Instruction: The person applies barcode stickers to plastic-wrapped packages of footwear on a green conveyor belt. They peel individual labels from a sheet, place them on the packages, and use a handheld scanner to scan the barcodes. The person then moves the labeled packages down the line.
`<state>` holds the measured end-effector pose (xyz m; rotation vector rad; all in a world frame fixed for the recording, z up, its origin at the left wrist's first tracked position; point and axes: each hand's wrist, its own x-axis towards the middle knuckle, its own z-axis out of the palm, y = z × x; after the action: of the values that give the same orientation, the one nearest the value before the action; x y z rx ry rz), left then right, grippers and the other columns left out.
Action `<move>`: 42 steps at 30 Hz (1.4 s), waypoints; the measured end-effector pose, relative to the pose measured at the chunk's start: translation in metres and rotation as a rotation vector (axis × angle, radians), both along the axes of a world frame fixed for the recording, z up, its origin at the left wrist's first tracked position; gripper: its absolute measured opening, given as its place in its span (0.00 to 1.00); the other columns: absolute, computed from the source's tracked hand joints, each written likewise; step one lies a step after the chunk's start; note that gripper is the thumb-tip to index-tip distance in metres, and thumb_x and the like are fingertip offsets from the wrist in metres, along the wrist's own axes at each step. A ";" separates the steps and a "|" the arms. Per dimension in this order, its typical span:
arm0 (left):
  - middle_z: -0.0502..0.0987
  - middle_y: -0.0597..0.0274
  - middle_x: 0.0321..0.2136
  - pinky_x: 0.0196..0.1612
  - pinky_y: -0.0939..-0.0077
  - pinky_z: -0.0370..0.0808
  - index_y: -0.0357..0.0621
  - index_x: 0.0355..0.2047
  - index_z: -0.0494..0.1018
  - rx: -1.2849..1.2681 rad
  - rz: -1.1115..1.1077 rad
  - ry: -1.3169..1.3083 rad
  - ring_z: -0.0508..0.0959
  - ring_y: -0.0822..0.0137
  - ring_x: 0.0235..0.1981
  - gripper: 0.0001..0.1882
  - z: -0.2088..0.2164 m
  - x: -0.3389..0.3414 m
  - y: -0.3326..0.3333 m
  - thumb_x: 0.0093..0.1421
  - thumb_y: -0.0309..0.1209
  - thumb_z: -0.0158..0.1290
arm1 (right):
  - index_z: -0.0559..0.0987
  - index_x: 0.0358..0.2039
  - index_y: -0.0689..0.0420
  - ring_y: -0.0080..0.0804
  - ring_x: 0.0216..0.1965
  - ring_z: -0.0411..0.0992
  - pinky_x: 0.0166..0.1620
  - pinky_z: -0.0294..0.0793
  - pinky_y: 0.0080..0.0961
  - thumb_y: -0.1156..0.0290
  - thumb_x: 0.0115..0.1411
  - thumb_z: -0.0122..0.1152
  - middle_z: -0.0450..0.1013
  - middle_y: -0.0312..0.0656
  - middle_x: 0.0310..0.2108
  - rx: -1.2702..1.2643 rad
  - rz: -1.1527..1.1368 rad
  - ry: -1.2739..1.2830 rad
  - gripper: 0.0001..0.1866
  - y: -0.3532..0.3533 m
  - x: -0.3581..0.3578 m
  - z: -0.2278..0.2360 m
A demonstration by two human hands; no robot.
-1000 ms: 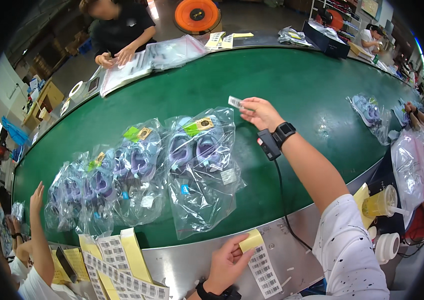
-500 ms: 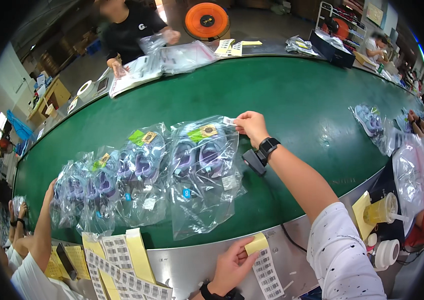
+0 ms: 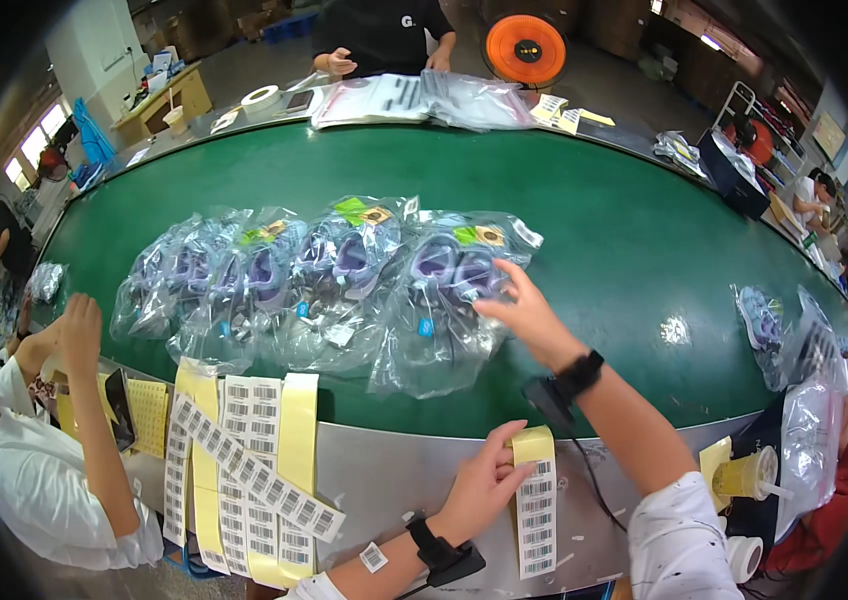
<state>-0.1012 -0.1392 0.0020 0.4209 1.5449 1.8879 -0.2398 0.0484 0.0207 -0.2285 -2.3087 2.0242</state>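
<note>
My left hand (image 3: pixel 484 475) pinches a strip of barcode stickers (image 3: pixel 537 510) with a yellow backing end, at the metal table edge. My right hand (image 3: pixel 534 318) is over the right side of the nearest clear plastic bag (image 3: pixel 409 355), thumb and fingers spread apart. Inside that bag lies a pair of light blue and purple shoes (image 3: pixel 434 262) with a green tag. A white label (image 3: pixel 527 234) sits at the bag's upper right corner. More bagged shoes (image 3: pixel 262 275) lie overlapping to the left. One loose barcode sticker (image 3: pixel 374 557) is on my left forearm.
Several sticker sheets (image 3: pixel 249 440) lie on the metal edge beside the green belt (image 3: pixel 624 230). A co-worker's hand (image 3: pixel 81 325) is raised at left; another person stands across the belt by stacked plastic bags (image 3: pixel 384 98). A drink cup (image 3: pixel 747 472) stands at right.
My right hand has let go of the bag's upper corner, where the white label remains, and moved down with fingers spread. The left co-worker's hand has left the bags. The view has shifted.
</note>
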 end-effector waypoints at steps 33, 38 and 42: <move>0.75 0.59 0.42 0.40 0.83 0.75 0.35 0.53 0.64 0.009 -0.023 -0.062 0.77 0.74 0.40 0.24 -0.008 0.010 0.005 0.55 0.15 0.52 | 0.73 0.29 0.63 0.42 0.39 0.69 0.42 0.71 0.34 0.78 0.55 0.55 0.70 0.46 0.35 0.835 -0.146 0.510 0.02 -0.026 0.218 0.004; 0.74 0.54 0.45 0.43 0.80 0.74 0.32 0.56 0.60 -0.062 0.044 0.031 0.77 0.70 0.42 0.26 0.000 0.007 0.000 0.56 0.14 0.50 | 0.72 0.30 0.62 0.36 0.38 0.69 0.42 0.70 0.27 0.78 0.57 0.57 0.69 0.43 0.35 0.361 -0.273 0.486 0.03 -0.017 0.206 0.027; 0.75 0.52 0.44 0.45 0.79 0.74 0.32 0.56 0.60 -0.117 0.113 0.030 0.77 0.69 0.42 0.25 0.011 0.012 0.005 0.58 0.16 0.49 | 0.61 0.58 0.55 0.23 0.38 0.69 0.44 0.71 0.26 0.71 0.58 0.59 0.69 0.42 0.41 -0.041 -0.672 0.398 0.28 0.114 0.145 0.026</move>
<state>-0.0892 -0.1343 0.0130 0.3169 1.7213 1.8715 -0.0947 0.1621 0.0471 -0.4762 -1.6521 1.5938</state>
